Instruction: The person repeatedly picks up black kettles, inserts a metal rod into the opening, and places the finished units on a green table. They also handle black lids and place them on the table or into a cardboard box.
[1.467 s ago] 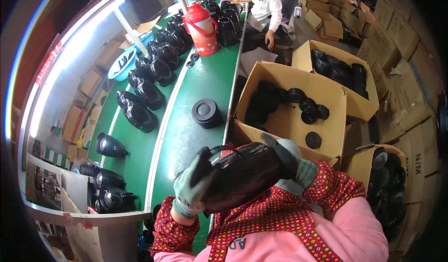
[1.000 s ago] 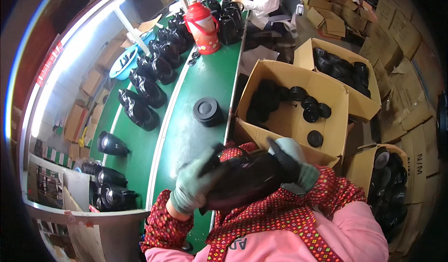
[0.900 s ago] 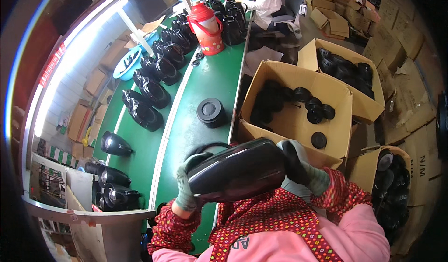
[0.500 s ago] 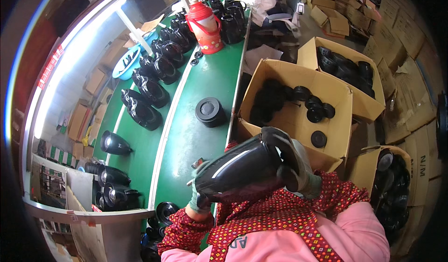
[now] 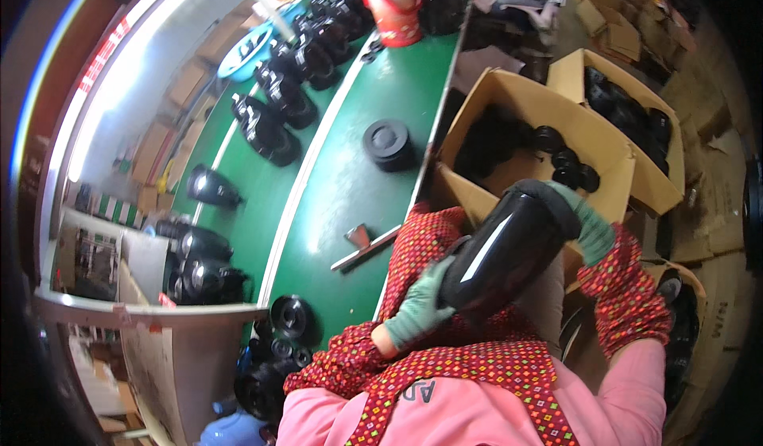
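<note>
Black glossy kettle body is held tilted above the lap, off the green tabletop. Left hand cups its lower end; right hand wraps its top. Lid disc lies unfitted; finished bodies stand along the tabletop.

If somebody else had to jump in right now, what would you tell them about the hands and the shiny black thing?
Left hand: gloved, grip on the lower end of the shiny black jug body.
Right hand: gloved, cupped over its upper end.
The body is tilted, held over the lap beside the green table.
Open cardboard box with small black parts sits just ahead; a metal tool lies on the table.
Done or left: cannot tell.
</note>
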